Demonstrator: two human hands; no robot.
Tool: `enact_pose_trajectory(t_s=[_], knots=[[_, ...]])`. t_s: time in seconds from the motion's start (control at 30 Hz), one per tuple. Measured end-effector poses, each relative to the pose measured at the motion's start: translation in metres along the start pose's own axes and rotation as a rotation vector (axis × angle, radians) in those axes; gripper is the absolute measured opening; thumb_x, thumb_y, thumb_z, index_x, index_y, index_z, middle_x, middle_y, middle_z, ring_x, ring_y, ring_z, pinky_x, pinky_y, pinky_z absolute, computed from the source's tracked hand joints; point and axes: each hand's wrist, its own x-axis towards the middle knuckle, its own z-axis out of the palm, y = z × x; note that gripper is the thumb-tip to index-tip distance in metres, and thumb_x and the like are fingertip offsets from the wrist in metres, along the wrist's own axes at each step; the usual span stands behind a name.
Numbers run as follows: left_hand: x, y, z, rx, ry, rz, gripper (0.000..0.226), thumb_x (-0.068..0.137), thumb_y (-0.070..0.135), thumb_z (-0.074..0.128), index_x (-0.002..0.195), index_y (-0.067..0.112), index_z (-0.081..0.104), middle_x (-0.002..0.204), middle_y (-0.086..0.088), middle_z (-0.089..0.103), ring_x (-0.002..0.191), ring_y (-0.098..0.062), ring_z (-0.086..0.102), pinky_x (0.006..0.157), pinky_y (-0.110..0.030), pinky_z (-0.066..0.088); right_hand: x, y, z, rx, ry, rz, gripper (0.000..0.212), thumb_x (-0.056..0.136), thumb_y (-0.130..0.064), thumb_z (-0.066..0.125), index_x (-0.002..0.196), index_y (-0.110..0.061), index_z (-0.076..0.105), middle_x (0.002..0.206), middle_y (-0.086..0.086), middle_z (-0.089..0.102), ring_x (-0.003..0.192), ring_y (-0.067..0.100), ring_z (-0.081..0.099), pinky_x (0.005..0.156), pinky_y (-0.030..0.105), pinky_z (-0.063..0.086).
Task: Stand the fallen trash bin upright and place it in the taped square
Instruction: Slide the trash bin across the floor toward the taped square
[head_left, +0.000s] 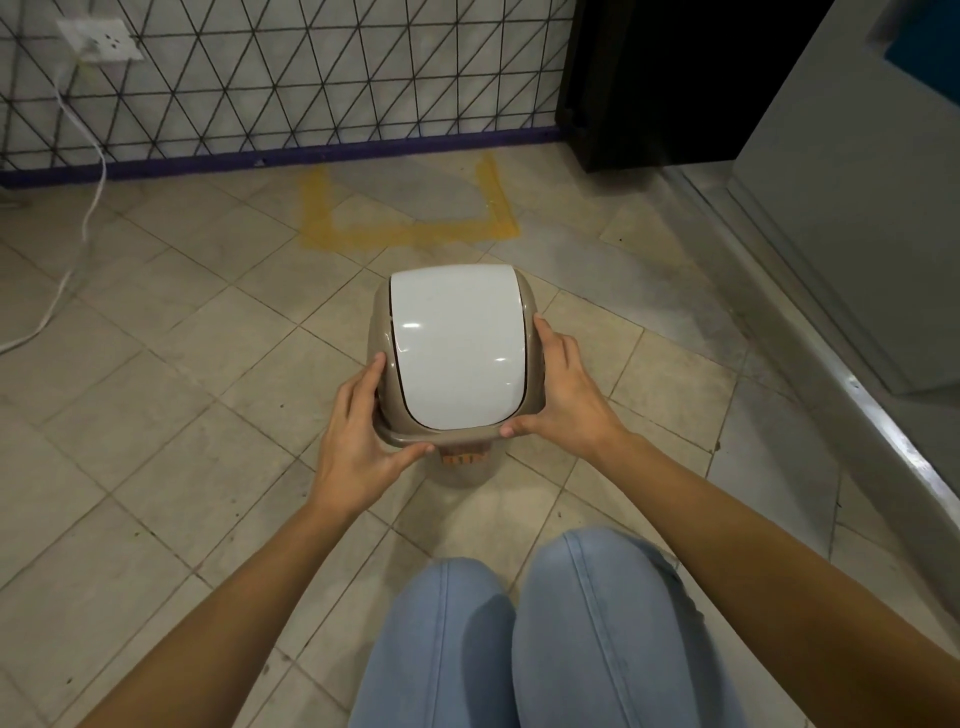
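A small trash bin (457, 348) with a beige rim and a white swing lid stands upright on the tiled floor, seen from above. My left hand (363, 436) grips its left rim and near corner. My right hand (563, 395) grips its right rim, thumb on the near edge. The bin's body is mostly hidden under the lid. The square of yellow tape (410, 231) lies on the floor just beyond the bin, against the wall, with nothing in it.
A tiled wall with a purple skirting (270, 156) runs behind the square. A white cable (88, 208) hangs from a wall socket at the left. A black cabinet (665, 78) and a grey unit with a metal sill (831, 364) stand at the right. My knees (524, 623) are below.
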Motion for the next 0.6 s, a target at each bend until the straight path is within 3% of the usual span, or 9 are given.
enact_pose_trajectory(t_s=[0.1,0.23,0.33,0.47,0.6], knots=[[0.009,-0.004,0.004,0.0,0.024,-0.015,0.113,0.058,0.034,0.086,0.147,0.034,0.017,0.138,-0.002,0.036,0.122,-0.019,0.046,0.098,-0.031,0.041,0.012,0.002,0.0,0.017,0.005,-0.007,0.137,0.047,-0.03,0.091,0.146,-0.032,-0.004,0.145,-0.002,0.021,0.132,0.021,0.032,0.099,0.027,0.027],[0.023,-0.007,0.007,-0.032,0.04,-0.045,0.111,0.058,0.034,0.086,0.145,0.041,0.016,0.137,0.006,0.035,0.121,-0.012,0.044,0.097,-0.024,0.038,0.028,0.002,-0.002,0.016,0.003,-0.015,0.137,0.048,-0.027,0.091,0.147,-0.03,-0.004,0.145,-0.001,0.021,0.133,0.022,0.032,0.106,0.036,0.032],[0.034,-0.009,0.01,-0.046,0.045,-0.06,0.111,0.059,0.034,0.085,0.145,0.041,0.016,0.136,0.006,0.035,0.119,-0.008,0.043,0.097,-0.021,0.036,0.04,0.002,-0.004,0.025,-0.008,-0.023,0.136,0.049,-0.025,0.091,0.147,-0.029,-0.005,0.144,-0.001,0.021,0.132,0.022,0.033,0.105,0.034,0.032],[0.048,-0.012,0.014,-0.05,0.057,-0.065,0.11,0.059,0.035,0.085,0.145,0.043,0.016,0.134,0.005,0.037,0.117,-0.003,0.042,0.093,-0.006,0.03,0.057,0.004,-0.008,0.043,-0.01,-0.029,0.134,0.051,-0.024,0.09,0.147,-0.03,-0.004,0.144,-0.002,0.021,0.131,0.021,0.033,0.104,0.035,0.033],[0.064,-0.013,0.02,-0.062,0.078,-0.08,0.11,0.059,0.036,0.085,0.144,0.044,0.016,0.129,0.013,0.034,0.117,-0.003,0.042,0.092,-0.005,0.03,0.076,0.008,-0.012,0.048,-0.017,-0.05,0.133,0.052,-0.024,0.089,0.147,-0.029,-0.003,0.144,0.0,0.022,0.131,0.022,0.034,0.104,0.036,0.034]])
